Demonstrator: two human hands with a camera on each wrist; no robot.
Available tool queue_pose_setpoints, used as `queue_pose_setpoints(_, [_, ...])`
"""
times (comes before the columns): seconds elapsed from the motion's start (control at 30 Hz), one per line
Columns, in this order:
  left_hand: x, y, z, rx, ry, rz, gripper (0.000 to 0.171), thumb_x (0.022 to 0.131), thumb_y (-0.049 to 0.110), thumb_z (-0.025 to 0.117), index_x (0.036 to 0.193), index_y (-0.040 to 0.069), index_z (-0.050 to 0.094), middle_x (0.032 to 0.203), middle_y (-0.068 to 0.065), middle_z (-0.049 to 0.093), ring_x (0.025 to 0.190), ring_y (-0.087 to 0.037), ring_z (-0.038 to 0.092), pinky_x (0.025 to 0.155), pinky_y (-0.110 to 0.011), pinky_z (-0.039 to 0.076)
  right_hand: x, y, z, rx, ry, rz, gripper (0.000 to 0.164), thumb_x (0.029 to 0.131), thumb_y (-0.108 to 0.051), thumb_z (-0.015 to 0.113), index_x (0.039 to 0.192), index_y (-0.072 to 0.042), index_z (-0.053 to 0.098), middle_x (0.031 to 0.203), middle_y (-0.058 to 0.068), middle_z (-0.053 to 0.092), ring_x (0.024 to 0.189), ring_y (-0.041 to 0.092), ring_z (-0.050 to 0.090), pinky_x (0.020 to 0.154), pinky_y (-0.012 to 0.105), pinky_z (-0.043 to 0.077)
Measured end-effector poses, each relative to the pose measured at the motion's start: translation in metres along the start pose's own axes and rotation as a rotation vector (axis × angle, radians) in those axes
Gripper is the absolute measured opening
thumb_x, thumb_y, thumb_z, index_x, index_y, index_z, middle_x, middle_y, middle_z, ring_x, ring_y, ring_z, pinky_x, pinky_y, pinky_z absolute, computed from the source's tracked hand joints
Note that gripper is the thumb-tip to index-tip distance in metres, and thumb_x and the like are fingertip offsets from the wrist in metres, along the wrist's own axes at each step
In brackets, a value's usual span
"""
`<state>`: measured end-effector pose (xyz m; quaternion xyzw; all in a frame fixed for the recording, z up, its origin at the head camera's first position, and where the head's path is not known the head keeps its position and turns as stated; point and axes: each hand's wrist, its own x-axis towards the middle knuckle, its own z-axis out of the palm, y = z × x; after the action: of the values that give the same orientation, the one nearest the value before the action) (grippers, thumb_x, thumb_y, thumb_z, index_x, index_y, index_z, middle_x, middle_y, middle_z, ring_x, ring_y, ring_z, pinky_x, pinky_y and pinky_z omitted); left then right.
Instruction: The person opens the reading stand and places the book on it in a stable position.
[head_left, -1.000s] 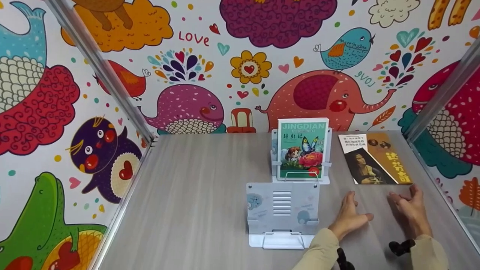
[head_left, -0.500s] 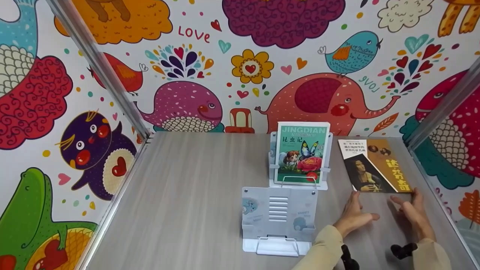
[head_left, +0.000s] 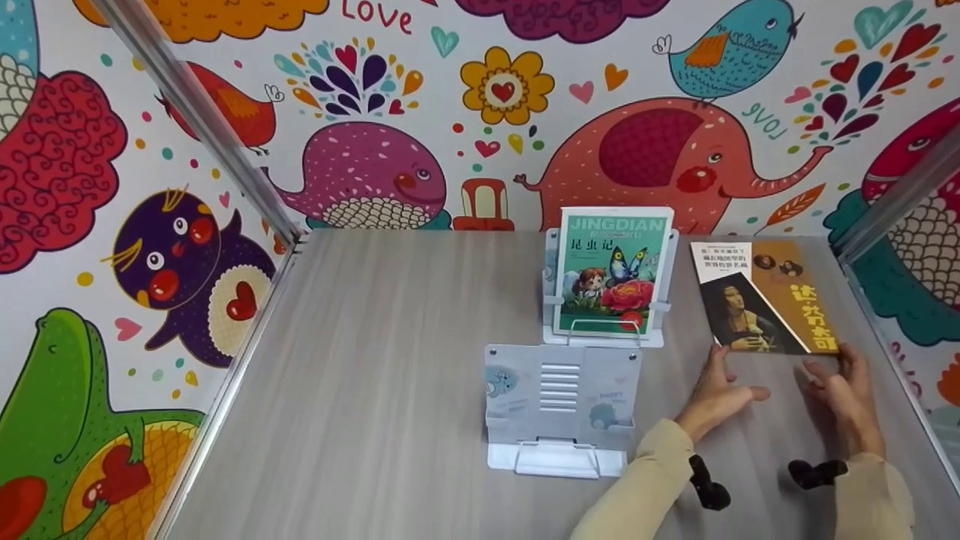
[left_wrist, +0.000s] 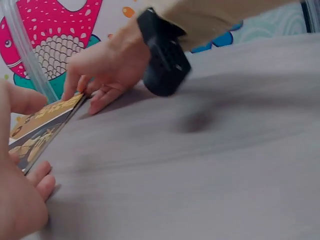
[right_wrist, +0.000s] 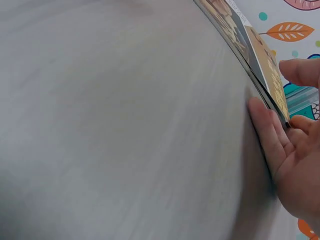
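Note:
A brown, white and black book [head_left: 765, 300] with a painted portrait on its cover lies flat at the right of the table. My left hand [head_left: 716, 401] is at its near left corner, fingertips by the edge and thumb spread apart. At the near right corner is my right hand [head_left: 847, 397]; in the right wrist view its thumb [right_wrist: 300, 72] stands off the cover while its fingers [right_wrist: 270, 130] lie against the corner. The left wrist view shows the left fingers [left_wrist: 44, 182] low beside the book's edge. Whether any fingertip is under the book is hard to tell.
A green children's book [head_left: 611, 277] leans upright on a pale book stand [head_left: 652, 337] left of the flat book. Nearer stands a second pale book stand [head_left: 562, 397] with no book on it. Patterned walls with metal corner posts [head_left: 202, 120] enclose the table [head_left: 360, 390].
Both hands have moved forward to the near edge of the flat book, left hand at one corner, right at the other. The head view has shifted slightly.

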<state>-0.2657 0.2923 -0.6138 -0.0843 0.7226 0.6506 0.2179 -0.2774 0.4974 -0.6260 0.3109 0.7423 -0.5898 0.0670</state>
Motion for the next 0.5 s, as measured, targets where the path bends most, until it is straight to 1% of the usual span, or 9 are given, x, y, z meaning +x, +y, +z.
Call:
queue_pose_setpoints(0.03, [-0.001,0.002,0.000,-0.015,0.011,-0.003,0.079,0.078,0.020,0.082,0.147,0.030,0.045,0.147,0.012,0.050,0.115,-0.005,0.056,0.094,-0.029,0.052,-0.001,-0.001,0.001,0.017,0.016,-0.008,0.092,0.100,-0.035,0.061,0.163,-0.028,-0.007,0.169,-0.003,-0.019,0.111,0.014,0.042,0.087,0.013,0.050])
queue_pose_setpoints(0.07, [-0.001,0.004,0.000,-0.030,0.027,-0.007,0.075,0.077,0.019,0.082,0.144,0.031,0.048,0.142,0.012,0.053,0.113,-0.006,0.056,0.092,-0.029,0.052,-0.002,-0.001,0.001,0.037,0.032,-0.015,0.090,0.101,-0.032,0.060,0.163,-0.029,-0.006,0.169,-0.004,-0.018,0.111,0.013,0.042,0.080,0.010,0.051])
queue_pose_setpoints(0.1, [-0.001,0.005,0.001,-0.050,0.046,-0.010,0.072,0.076,0.018,0.082,0.140,0.031,0.052,0.137,0.010,0.056,0.112,-0.007,0.056,0.091,-0.030,0.052,-0.003,-0.002,0.001,0.053,0.050,-0.020,0.088,0.102,-0.029,0.059,0.163,-0.028,-0.005,0.170,-0.004,-0.016,0.111,0.012,0.043,0.077,0.009,0.052])
queue_pose_setpoints(0.13, [-0.002,0.006,0.002,-0.068,0.066,-0.012,0.069,0.076,0.016,0.082,0.137,0.031,0.054,0.132,0.009,0.058,0.110,-0.007,0.057,0.090,-0.030,0.052,-0.004,-0.001,0.002,0.062,0.068,-0.023,0.086,0.102,-0.027,0.057,0.163,-0.027,-0.004,0.170,-0.003,-0.015,0.107,0.010,0.045,0.066,0.006,0.050])
queue_pose_setpoints(0.17, [-0.003,0.006,0.002,-0.089,0.086,-0.015,0.067,0.075,0.015,0.083,0.135,0.030,0.056,0.127,0.008,0.060,0.109,-0.008,0.057,0.089,-0.030,0.052,-0.005,-0.001,0.001,0.065,0.084,-0.019,0.085,0.103,-0.026,0.056,0.164,-0.027,-0.003,0.170,-0.003,-0.014,0.106,0.009,0.045,0.065,0.007,0.050])
queue_pose_setpoints(0.27, [-0.005,0.003,0.005,-0.162,0.132,-0.007,0.061,0.074,0.009,0.082,0.129,0.023,0.060,0.121,0.006,0.061,0.107,-0.009,0.057,0.088,-0.028,0.052,-0.009,0.001,0.000,0.057,0.135,0.011,0.079,0.104,-0.026,0.051,0.164,-0.027,-0.001,0.171,-0.002,-0.010,0.100,0.005,0.048,0.061,0.009,0.051])
queue_pose_setpoints(0.37, [-0.009,-0.002,0.006,-0.175,0.167,0.049,0.053,0.076,0.004,0.079,0.125,0.014,0.060,0.115,0.004,0.061,0.103,-0.008,0.057,0.088,-0.025,0.051,-0.015,0.005,-0.002,-0.017,0.195,0.021,0.072,0.105,-0.028,0.045,0.164,-0.022,0.005,0.172,0.005,0.000,0.097,0.008,0.051,0.061,0.011,0.053])
queue_pose_setpoints(0.43, [-0.011,-0.006,0.006,-0.119,0.199,0.112,0.049,0.078,0.004,0.076,0.124,0.009,0.061,0.105,0.004,0.062,0.095,-0.006,0.059,0.085,-0.022,0.050,-0.020,0.007,-0.004,-0.116,0.246,0.007,0.068,0.105,-0.030,0.042,0.163,-0.013,0.012,0.171,0.014,0.011,0.106,0.019,0.053,0.076,0.018,0.057])
queue_pose_setpoints(0.5, [-0.012,-0.010,0.005,-0.013,0.252,0.168,0.041,0.082,0.006,0.074,0.122,0.007,0.063,0.095,0.006,0.063,0.086,-0.003,0.058,0.082,-0.019,0.050,-0.025,0.010,-0.006,-0.204,0.289,-0.001,0.066,0.104,-0.030,0.041,0.161,-0.004,0.020,0.165,0.023,0.025,0.113,0.029,0.050,0.079,0.022,0.055])
